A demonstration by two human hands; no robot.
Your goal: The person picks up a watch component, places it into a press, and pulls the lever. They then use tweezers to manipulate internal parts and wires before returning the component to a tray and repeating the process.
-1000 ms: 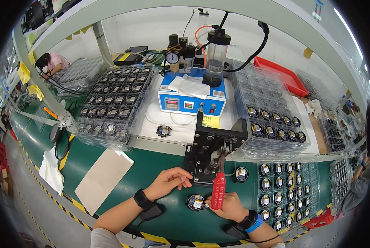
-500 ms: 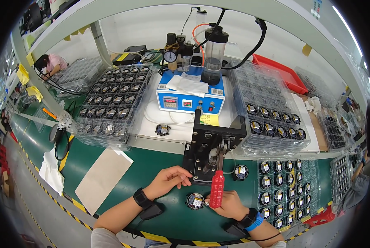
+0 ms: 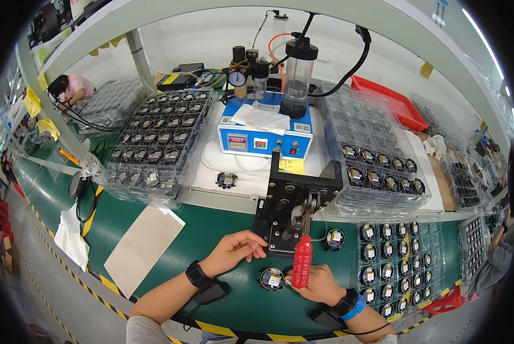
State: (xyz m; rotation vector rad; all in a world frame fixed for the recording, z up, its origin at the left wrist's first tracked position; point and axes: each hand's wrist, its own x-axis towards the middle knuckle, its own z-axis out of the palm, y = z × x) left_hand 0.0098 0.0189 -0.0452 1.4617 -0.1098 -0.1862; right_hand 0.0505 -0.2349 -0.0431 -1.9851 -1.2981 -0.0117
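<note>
A black clamp fixture (image 3: pixel 280 213) stands in front of me, its red-handled lever (image 3: pixel 302 261) pointing down toward me. My right hand (image 3: pixel 321 284) is closed at the lower end of that red handle. Beside the fixture's near left corner rests my left hand (image 3: pixel 234 252), fingers loosely stretched with nothing seen in them. A round black module (image 3: pixel 271 278) with a white label lies on the green mat between my hands. Another round module (image 3: pixel 335 238) sits just right of the fixture. What the clamp presses on is hidden by its own parts.
A clear tray (image 3: pixel 435 252) of round modules lies at the right. Tray stacks (image 3: pixel 159 137) (image 3: pixel 372 155) flank a blue control box (image 3: pixel 265 135). One module (image 3: pixel 226 180) sits before the box. Cardboard (image 3: pixel 142 249) lies at the left; a person (image 3: pixel 75 89) works far left.
</note>
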